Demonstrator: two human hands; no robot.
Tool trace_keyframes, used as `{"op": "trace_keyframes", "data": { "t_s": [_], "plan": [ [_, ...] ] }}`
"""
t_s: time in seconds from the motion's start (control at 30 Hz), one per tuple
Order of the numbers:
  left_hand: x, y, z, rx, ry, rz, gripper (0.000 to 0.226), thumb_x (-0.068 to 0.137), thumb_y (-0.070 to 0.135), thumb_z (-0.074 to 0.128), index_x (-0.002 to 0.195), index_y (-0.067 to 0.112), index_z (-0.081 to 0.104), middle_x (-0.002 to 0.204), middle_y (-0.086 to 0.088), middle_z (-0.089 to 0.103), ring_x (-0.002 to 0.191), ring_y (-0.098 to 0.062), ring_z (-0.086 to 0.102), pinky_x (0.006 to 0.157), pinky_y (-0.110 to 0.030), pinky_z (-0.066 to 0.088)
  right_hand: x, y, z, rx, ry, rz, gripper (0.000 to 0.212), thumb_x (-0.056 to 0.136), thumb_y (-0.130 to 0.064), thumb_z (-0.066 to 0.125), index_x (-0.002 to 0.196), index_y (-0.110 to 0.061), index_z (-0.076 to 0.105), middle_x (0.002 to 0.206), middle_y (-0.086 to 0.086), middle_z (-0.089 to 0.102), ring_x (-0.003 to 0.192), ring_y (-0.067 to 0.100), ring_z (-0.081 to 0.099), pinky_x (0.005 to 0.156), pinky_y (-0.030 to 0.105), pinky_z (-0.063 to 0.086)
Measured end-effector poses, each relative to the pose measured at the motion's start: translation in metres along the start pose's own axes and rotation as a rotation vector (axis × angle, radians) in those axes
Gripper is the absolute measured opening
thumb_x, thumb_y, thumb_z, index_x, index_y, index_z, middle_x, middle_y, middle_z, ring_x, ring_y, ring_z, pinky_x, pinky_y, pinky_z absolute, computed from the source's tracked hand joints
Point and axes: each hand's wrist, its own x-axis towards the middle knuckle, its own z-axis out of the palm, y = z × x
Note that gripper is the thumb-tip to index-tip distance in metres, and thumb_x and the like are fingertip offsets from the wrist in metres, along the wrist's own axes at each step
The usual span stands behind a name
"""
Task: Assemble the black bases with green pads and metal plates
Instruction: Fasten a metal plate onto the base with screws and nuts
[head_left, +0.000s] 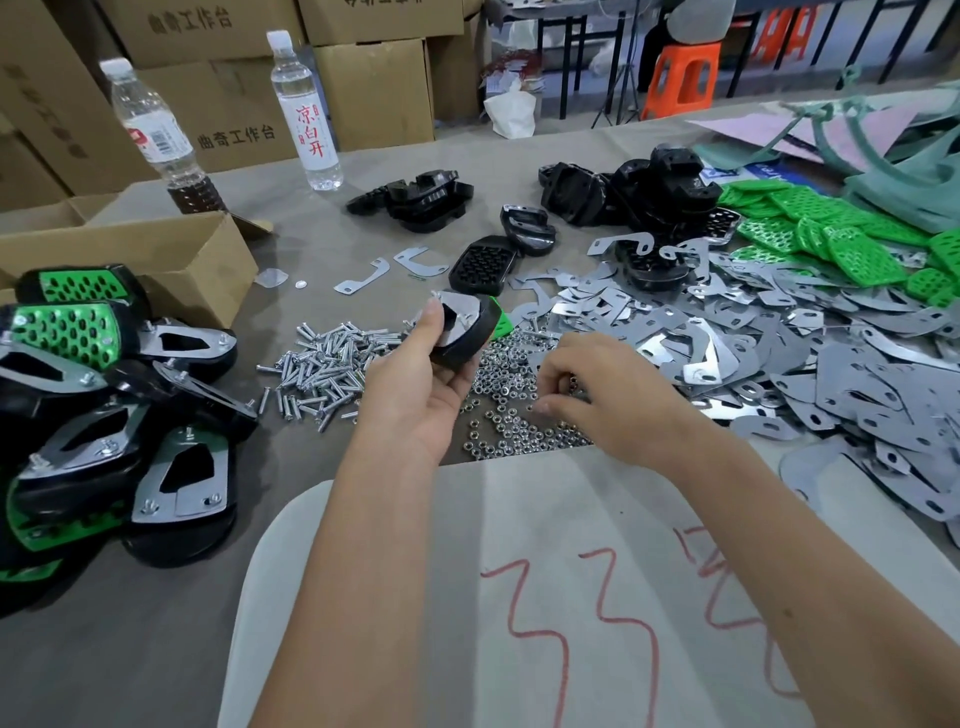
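Observation:
My left hand (415, 379) grips a black base (470, 338) above the table, with a metal plate on its upper face and a green pad showing at its far edge. My right hand (597, 387) hovers over the heap of small nuts (511, 415), fingers curled down and pinching among them. A pile of silver screws (324, 364) lies left of the nuts. Loose metal plates (779, 353) cover the right side. Bare black bases (639, 187) and green pads (831, 234) lie further back.
Finished black-and-green assemblies (104, 405) are stacked at the left beside an open cardboard box (171, 265). Two water bottles (306, 109) stand at the back left. A white sheet with red marks (545, 597) lies at the near edge.

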Motion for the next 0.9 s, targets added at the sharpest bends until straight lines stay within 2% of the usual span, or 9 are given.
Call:
{"op": "trace_keyframes", "data": {
  "t_s": [0.1, 0.17, 0.23, 0.33, 0.47, 0.63, 0.77, 0.83, 0.9],
  "plan": [
    [-0.004, 0.000, -0.001, -0.015, -0.087, -0.118, 0.009, 0.099, 0.003, 0.059, 0.097, -0.005, 0.063, 0.101, -0.027, 0.074, 0.086, -0.040, 0.077, 0.069, -0.034, 0.065, -0.001, -0.001, 0.001, 0.200, 0.169, 0.023, 0.021, 0.092, -0.014, 0.075, 0.081, -0.021, 0.059, 0.074, -0.010, 0.058, 0.067, 0.008, 0.051, 0.066, 0.030, 0.044],
    [-0.006, -0.001, -0.001, 0.002, -0.110, -0.151, 0.020, 0.096, -0.008, 0.051, 0.113, -0.012, 0.062, 0.108, -0.029, 0.073, 0.094, -0.043, 0.075, 0.071, -0.038, 0.066, 0.000, -0.003, 0.000, 0.433, 0.316, 0.067, 0.019, 0.091, -0.006, 0.076, 0.082, -0.016, 0.062, 0.070, -0.004, 0.061, 0.062, 0.014, 0.054, 0.062, 0.029, 0.048],
    [-0.005, -0.003, 0.000, 0.115, -0.104, -0.119, 0.037, 0.093, -0.015, 0.050, 0.129, -0.010, 0.057, 0.118, -0.028, 0.071, 0.107, -0.043, 0.072, 0.071, -0.040, 0.066, -0.001, -0.006, -0.002, 0.644, 0.400, 0.060, 0.016, 0.087, 0.001, 0.078, 0.084, -0.011, 0.068, 0.074, 0.001, 0.067, 0.065, 0.015, 0.058, 0.066, 0.027, 0.053],
    [-0.006, -0.008, 0.001, 0.256, -0.097, -0.034, 0.046, 0.088, -0.020, 0.059, 0.130, -0.002, 0.053, 0.119, -0.026, 0.070, 0.105, -0.042, 0.072, 0.075, -0.047, 0.065, -0.002, -0.008, -0.002, 0.816, 0.407, 0.034, 0.020, 0.083, 0.006, 0.081, 0.094, -0.011, 0.077, 0.080, 0.001, 0.074, 0.074, 0.010, 0.066, 0.076, 0.022, 0.057],
    [-0.008, -0.015, 0.003, 0.328, -0.125, 0.000, 0.048, 0.084, -0.021, 0.065, 0.122, 0.005, 0.052, 0.112, -0.024, 0.073, 0.091, -0.037, 0.076, 0.076, -0.051, 0.064, -0.001, -0.012, 0.002, 0.822, 0.351, 0.021, 0.019, 0.080, 0.005, 0.083, 0.093, -0.010, 0.081, 0.083, 0.006, 0.077, 0.075, 0.011, 0.068, 0.076, 0.023, 0.057],
    [-0.007, -0.018, 0.003, 0.355, -0.173, 0.019, 0.047, 0.083, -0.020, 0.066, 0.118, 0.008, 0.052, 0.107, -0.021, 0.075, 0.081, -0.031, 0.076, 0.071, -0.047, 0.064, 0.001, -0.010, 0.004, 0.744, 0.328, 0.030, 0.017, 0.076, -0.003, 0.089, 0.082, -0.016, 0.080, 0.079, 0.016, 0.068, 0.068, 0.016, 0.053, 0.065, 0.029, 0.047],
    [-0.006, -0.019, 0.002, 0.411, -0.157, 0.053, 0.047, 0.083, -0.016, 0.068, 0.117, 0.013, 0.053, 0.094, -0.009, 0.077, 0.070, -0.022, 0.076, 0.054, -0.030, 0.058, 0.000, -0.007, 0.004, 0.749, 0.273, 0.018, 0.014, 0.076, -0.002, 0.089, 0.082, -0.012, 0.080, 0.070, -0.006, 0.064, 0.063, 0.006, 0.048, 0.059, 0.019, 0.043],
    [-0.006, -0.019, 0.002, 0.409, -0.162, 0.063, 0.045, 0.083, -0.016, 0.068, 0.115, 0.012, 0.053, 0.094, -0.010, 0.077, 0.071, -0.022, 0.076, 0.056, -0.031, 0.059, 0.000, -0.006, 0.003, 0.763, 0.261, 0.015, 0.013, 0.077, -0.003, 0.088, 0.084, -0.011, 0.080, 0.067, -0.012, 0.064, 0.061, 0.003, 0.050, 0.059, 0.015, 0.043],
    [-0.005, -0.019, 0.002, 0.388, -0.155, 0.078, 0.044, 0.083, -0.017, 0.067, 0.114, 0.010, 0.052, 0.098, -0.014, 0.077, 0.077, -0.028, 0.077, 0.064, -0.040, 0.064, 0.000, -0.003, 0.002, 0.799, 0.237, 0.021, 0.014, 0.079, -0.004, 0.087, 0.087, -0.014, 0.081, 0.071, -0.008, 0.068, 0.066, 0.008, 0.057, 0.064, 0.020, 0.048]
  ]
}}
